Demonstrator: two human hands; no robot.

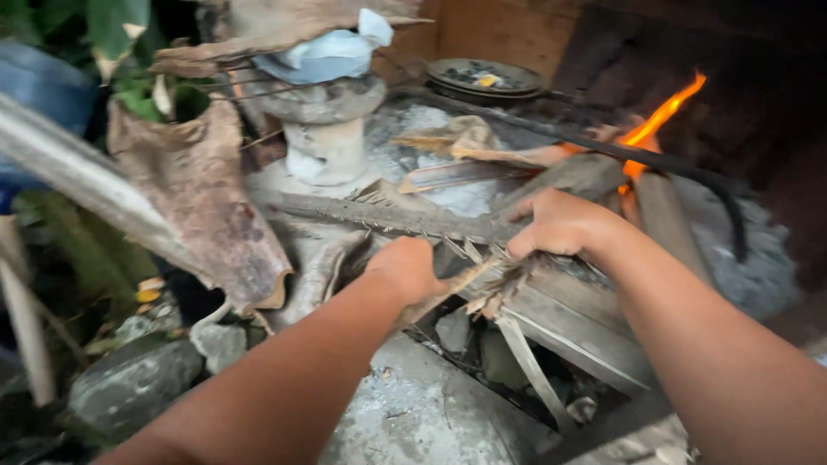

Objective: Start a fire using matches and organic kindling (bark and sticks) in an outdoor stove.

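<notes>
I take the flame (659, 120) as my landmark: it burns orange at the far end of the grey ash bed (448, 120), where the split firewood planks (586, 319) run in under it. A long dark charred stick (680, 168) lies across just in front of the flame. Beyond the ash, left of the flame, sits a shallow round pan (487, 77) holding dark bits and one small yellow piece. Further left stands a grey stone pedestal (323, 129) with a pale blue cloth (332, 52) bunched on top. Well left of the flame, a large brown dry leaf sheath (202, 198) leans out and crowds that side; rocks (133, 383) lie below it.

The spiny dry palm stalk (388, 220) stretches from the pedestal's foot towards the flame, lying over the planks. My left hand (405, 267) is curled tight around dry fibrous strips (491, 288) near the stalk's thorns, knuckles up, forearm coming in low. My right hand (564, 226) presses down, fingers bent over the stalk's near-flame end; I can't tell whether it fully grips
</notes>
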